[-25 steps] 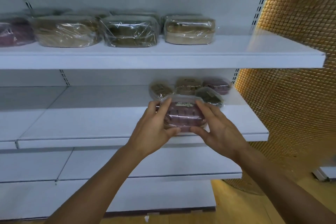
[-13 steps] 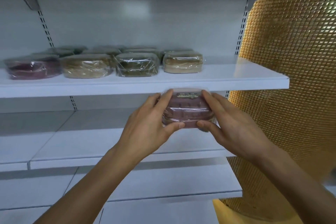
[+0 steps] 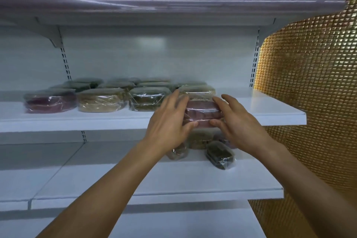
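A clear plastic-wrapped pack of purple-red food [image 3: 202, 112] is held between both hands at the front edge of the upper white shelf [image 3: 270, 110]. My left hand [image 3: 170, 121] grips its left side, thumb under, fingers over the top. My right hand [image 3: 235, 120] grips its right side the same way. The pack sits level, in front of a beige pack [image 3: 197, 91] on that shelf.
Several wrapped packs stand in rows on the upper shelf: a purple one [image 3: 50, 100], a beige one [image 3: 100, 100], a green one [image 3: 146, 98]. More packs lie on the lower shelf [image 3: 135, 183], among them a dark green one [image 3: 220, 154]. A gold tiled wall [image 3: 309, 83] bounds the right side.
Both hands have lifted the purple-red pack from the lower shelf up to the front edge of the upper shelf. The view has tilted upward.
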`<state>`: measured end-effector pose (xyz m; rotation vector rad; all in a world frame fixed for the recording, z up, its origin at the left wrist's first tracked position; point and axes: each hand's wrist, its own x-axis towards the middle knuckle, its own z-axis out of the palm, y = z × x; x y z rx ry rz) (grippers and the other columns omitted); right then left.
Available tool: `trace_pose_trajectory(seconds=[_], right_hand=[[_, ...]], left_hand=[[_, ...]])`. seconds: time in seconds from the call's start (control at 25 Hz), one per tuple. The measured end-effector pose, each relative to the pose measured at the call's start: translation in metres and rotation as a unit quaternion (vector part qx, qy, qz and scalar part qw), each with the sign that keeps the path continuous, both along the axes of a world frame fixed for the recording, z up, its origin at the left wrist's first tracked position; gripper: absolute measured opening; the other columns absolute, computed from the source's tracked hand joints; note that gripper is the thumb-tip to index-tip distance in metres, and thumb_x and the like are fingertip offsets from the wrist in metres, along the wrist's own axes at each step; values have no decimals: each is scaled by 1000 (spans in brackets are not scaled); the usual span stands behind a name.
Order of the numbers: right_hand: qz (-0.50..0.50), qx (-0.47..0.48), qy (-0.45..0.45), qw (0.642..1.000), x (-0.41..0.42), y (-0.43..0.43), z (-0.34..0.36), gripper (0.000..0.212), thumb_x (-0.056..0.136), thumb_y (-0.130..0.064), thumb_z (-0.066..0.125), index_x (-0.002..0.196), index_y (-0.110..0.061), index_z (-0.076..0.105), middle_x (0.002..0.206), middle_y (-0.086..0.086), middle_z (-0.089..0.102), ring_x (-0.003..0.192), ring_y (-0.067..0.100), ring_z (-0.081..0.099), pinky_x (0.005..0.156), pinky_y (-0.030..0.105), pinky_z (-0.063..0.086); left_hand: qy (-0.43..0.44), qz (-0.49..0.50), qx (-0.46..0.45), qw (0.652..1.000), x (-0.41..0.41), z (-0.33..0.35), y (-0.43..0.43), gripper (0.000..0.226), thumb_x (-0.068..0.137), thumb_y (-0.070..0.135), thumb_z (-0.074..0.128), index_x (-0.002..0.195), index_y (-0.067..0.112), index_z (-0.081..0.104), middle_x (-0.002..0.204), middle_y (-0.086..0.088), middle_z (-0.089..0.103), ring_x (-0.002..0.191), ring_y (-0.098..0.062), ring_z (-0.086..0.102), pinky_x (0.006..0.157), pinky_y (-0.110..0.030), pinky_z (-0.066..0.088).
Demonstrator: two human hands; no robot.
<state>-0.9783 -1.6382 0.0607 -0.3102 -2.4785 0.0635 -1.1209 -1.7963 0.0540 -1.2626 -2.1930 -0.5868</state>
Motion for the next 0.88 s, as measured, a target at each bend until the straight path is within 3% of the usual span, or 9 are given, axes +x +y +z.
trace_pose_trajectory(seconds=[0.24,0.44,0.6,0.76,0.88], right_hand=[[-13,3,-1,1000,-41,23,8,57,99,-38,50,149,-22,28,154,-4,34,132,19,41,99,38,44],[8,-63,-2,998,-78,42,4,57,99,-38,50,148,-26,25,152,-4,37,129,22,46,97,43,48],[14,-103,2,995,-96,52,-3,64,99,-41,46,153,-29,13,160,-6,23,138,23,37,100,50,46],[-18,-77,-6,997,-91,50,-7,68,102,-46,38,157,-25,5,164,-4,8,147,19,18,106,46,38],[3,-48,14,999,-81,43,-12,69,101,-50,36,156,-21,7,163,-1,15,146,18,22,113,43,36]], left_hand=[[92,-2,-20,996,-22,11,29,62,90,38,63,145,17,43,146,-2,47,139,-23,37,116,-36,24],[75,43,-66,994,-46,12,47,67,99,42,47,156,16,21,160,-4,29,149,-22,22,122,-40,11],[53,61,-100,992,-56,11,54,70,104,42,36,159,13,4,166,-6,9,153,-21,4,123,-41,3],[92,54,-68,992,-59,-3,46,67,101,45,14,159,10,9,166,-7,13,153,-21,6,124,-43,1],[100,47,-49,993,-54,-12,30,70,99,47,9,158,10,15,165,-8,17,153,-21,9,124,-45,4]])
